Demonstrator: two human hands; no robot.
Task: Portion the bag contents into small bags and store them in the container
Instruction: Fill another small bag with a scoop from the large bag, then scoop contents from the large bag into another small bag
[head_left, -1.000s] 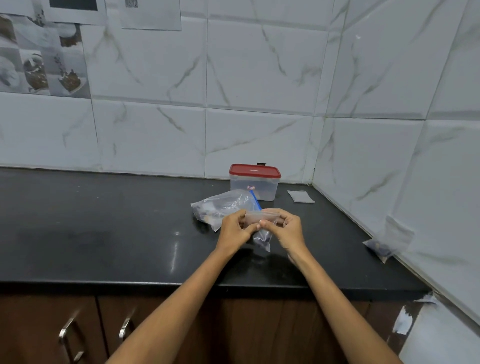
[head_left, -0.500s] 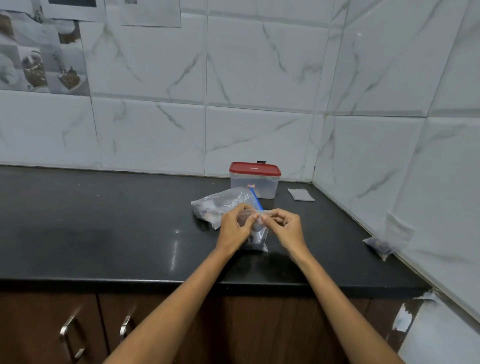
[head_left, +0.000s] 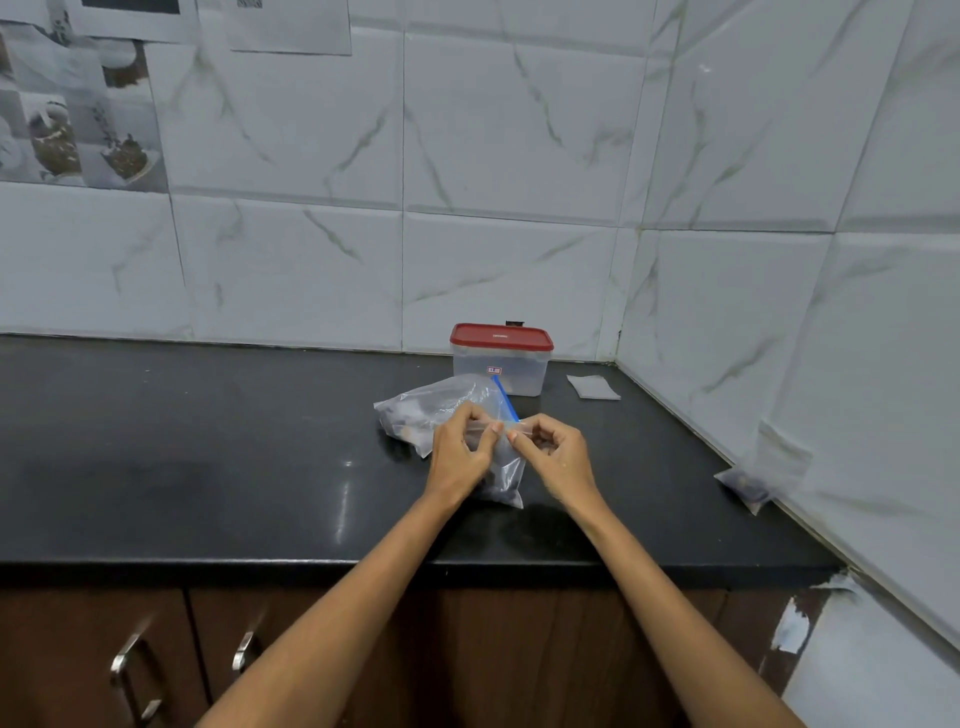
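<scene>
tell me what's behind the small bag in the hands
Behind the small bag, pinched by the left hand and right hand, lies the large zip bag, partly covered; farther back stands the red-lidded container.

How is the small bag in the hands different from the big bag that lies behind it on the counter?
The small bag is held up by both hands, pinched at its top edge; the big bag lies on the counter. The big bag is clearly larger and has a blue strip at its mouth; the small bag shows none. Both are clear plastic with dark contents.
</scene>
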